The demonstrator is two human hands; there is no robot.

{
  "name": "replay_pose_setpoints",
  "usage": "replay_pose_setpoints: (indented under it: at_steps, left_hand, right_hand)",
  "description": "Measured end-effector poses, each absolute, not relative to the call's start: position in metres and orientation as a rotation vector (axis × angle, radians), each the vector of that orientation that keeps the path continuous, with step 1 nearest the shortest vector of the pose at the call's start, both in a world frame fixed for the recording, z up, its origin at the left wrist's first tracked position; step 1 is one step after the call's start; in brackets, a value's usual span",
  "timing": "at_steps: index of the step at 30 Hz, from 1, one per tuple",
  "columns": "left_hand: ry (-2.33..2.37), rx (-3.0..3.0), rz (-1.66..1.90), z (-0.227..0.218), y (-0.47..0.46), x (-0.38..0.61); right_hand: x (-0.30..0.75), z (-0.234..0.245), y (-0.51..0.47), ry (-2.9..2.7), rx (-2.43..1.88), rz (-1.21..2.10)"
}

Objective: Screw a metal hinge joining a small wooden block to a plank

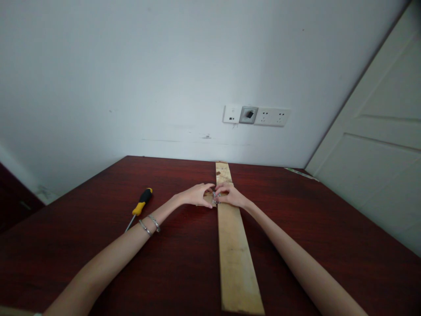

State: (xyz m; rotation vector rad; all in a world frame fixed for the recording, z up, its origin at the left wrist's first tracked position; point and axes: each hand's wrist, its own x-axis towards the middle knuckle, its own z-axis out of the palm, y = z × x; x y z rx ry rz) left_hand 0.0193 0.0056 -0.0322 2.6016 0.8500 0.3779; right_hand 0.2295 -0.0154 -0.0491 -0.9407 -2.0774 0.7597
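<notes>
A long pale wooden plank (pixel 235 245) lies lengthwise on the dark red table (pixel 98 245), running away from me toward the wall. My left hand (pixel 194 194) and my right hand (pixel 233 195) meet at the plank's left edge, fingers curled and pinched around a small metal piece (pixel 215 196) and what looks like a small wooden bit. The piece is too small to name. Two bangles (pixel 150 224) circle my left wrist.
A screwdriver with a yellow and black handle (pixel 141 207) lies on the table left of my left forearm. Wall sockets (pixel 256 115) sit on the white wall behind. A white door (pixel 378 145) stands at the right.
</notes>
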Motion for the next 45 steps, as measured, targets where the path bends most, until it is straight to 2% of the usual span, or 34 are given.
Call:
replay_pose_setpoints:
  at_steps: [45]
  left_hand:
    - [0.782,2.535,0.419,-0.029,0.003,0.019]
  right_hand:
    - [0.226,-0.039,-0.024,-2.252,-0.99,0.565]
